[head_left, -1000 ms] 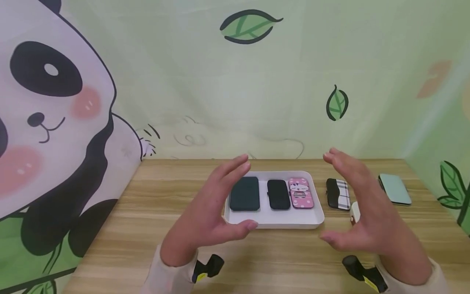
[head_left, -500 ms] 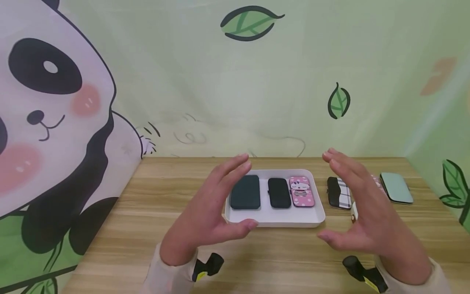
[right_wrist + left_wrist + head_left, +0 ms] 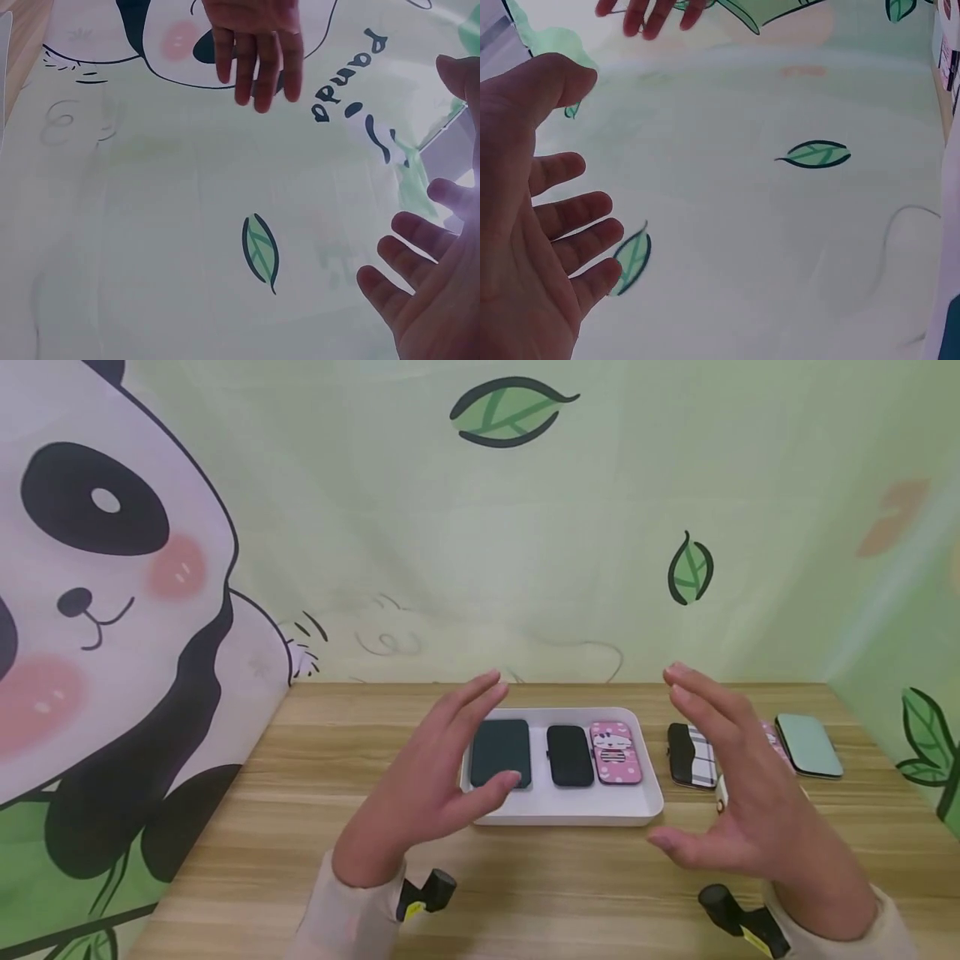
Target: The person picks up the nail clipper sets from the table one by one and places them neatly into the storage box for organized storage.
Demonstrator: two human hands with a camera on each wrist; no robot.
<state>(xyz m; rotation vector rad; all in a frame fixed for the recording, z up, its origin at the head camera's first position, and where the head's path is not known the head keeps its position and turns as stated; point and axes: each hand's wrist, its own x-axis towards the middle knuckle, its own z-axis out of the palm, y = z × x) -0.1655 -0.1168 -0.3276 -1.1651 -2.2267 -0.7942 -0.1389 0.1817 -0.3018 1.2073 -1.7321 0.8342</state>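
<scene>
My left hand [image 3: 423, 768] is held over the left end of a white tray [image 3: 577, 805], fingers extended and thumb apart, holding nothing. In the tray lie a dark teal flat case [image 3: 501, 747], a black case [image 3: 570, 756] and a pink cartoon-cat case [image 3: 617, 752]. My right hand [image 3: 757, 802] is raised to the right of the tray, fingers extended and holding nothing. It partly covers a black-and-plaid case [image 3: 692, 756], a white item [image 3: 722, 795] and a pink item [image 3: 774, 739]. Both wrist views show the left hand [image 3: 555, 232] and right hand [image 3: 427, 277] with bare palms.
A mint-green case [image 3: 809, 745] lies at the right on the wooden table [image 3: 300, 827]. Behind the table hangs a pale green backdrop [image 3: 405, 527] with leaves and a large panda [image 3: 112, 577]. Black wrist cameras sit at both cuffs.
My left hand has lifted and tilted slightly, its thumb rising over the tray's front left. The right hand has barely moved. The cases lie as before.
</scene>
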